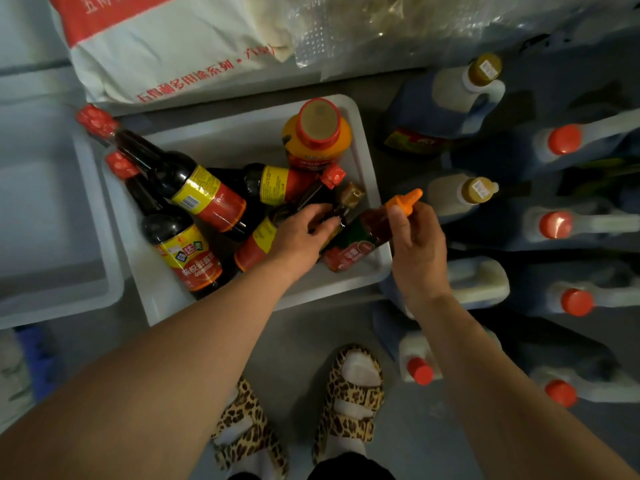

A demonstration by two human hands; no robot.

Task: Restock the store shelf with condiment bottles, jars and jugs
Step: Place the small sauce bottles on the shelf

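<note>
A white tray on the floor holds several dark soy sauce bottles with red caps, lying on their sides, and an upright orange jar with a red lid. My right hand pinches the neck of a red sauce bottle with an orange nozzle cap, which lies tilted over the tray's right rim. My left hand reaches into the tray and its fingers curl round a dark bottle with a brown cap.
Several large dark jugs with red or gold caps stand in rows on the floor at the right. A second white tray sits at the left. A big white sack with red print lies behind. My sandalled feet stand below.
</note>
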